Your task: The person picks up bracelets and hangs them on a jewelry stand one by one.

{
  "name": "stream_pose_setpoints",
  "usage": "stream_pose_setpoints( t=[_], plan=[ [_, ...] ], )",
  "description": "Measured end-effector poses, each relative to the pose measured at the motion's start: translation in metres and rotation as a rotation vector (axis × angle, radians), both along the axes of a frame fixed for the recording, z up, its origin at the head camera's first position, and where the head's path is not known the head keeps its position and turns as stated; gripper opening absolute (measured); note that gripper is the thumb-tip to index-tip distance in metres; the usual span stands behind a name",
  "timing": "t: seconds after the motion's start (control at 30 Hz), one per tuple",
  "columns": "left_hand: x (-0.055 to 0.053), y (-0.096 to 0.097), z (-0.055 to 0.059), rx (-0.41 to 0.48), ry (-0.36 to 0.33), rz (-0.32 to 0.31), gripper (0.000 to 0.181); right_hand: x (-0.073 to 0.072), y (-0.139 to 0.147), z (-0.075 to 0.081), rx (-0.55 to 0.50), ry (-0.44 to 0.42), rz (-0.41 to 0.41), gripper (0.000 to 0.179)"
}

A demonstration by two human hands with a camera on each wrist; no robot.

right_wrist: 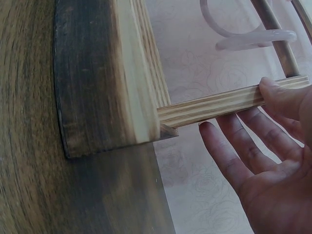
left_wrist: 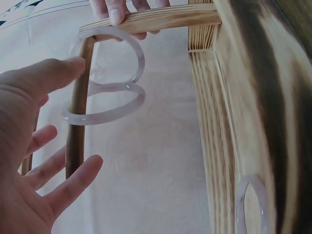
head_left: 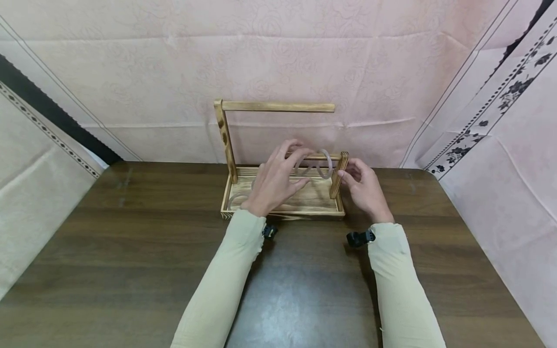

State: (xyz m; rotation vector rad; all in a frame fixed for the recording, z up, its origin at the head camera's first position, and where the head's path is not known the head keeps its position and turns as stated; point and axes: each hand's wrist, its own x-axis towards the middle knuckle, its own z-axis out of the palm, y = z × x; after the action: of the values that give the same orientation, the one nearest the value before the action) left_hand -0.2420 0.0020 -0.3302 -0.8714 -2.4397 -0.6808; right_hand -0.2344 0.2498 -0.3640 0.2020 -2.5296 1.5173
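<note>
A wooden bangle stand has a shallow tray, an upper bar on its left post, and a lower bar on its right post. Two pale, translucent bangles hang on the lower bar; one bangle crosses it below the other bangle. My left hand is at that bar's free end, fingers spread and thumb tip by the rod. With thumb and fingers on opposite sides, my right hand pinches the right post. Another bangle is in the tray's left part.
The stand is near the back edge of a dark brown wooden table. Behind it hangs a pale pink patterned cloth. A white cloth with a black floral border hangs on the right. Each wrist carries a small black camera.
</note>
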Motion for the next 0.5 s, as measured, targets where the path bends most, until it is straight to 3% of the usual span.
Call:
stream_pose_setpoints(
  t=[0.23,0.5],
  plan=[
    [0.000,-0.013,0.002,0.029,-0.001,0.052,0.050,0.001,-0.002,0.000,0.008,-0.001,-0.007,0.033],
    [-0.002,-0.028,0.004,-0.008,0.009,0.063,0.053,0.003,-0.001,0.002,-0.005,-0.008,-0.003,0.034]
  ],
)
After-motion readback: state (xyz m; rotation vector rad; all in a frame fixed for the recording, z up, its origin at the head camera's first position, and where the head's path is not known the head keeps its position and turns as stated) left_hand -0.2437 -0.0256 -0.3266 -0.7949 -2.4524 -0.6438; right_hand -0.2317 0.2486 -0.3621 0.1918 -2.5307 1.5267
